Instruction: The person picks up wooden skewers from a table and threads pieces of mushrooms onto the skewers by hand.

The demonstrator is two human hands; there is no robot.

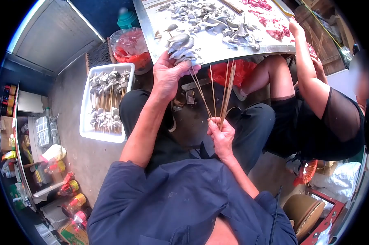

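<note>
your left hand point(167, 76): fingers curled closely around curved, grey-and-white slices point(181, 44). your right hand point(221, 138): fingers pinched together on thin, straight, tan wooden skewers point(227, 98).

One left hand point(172, 73), one right hand point(222, 136), that's two! Two rows of skewered slices point(110, 81), one white tray point(100, 137), one metal-edged table point(151, 28), one teal jug point(127, 18), one co-worker point(339, 118)!

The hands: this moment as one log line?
left hand: holds grey pieces; right hand: grips thin sticks; white tray: holds loaded skewers
</note>
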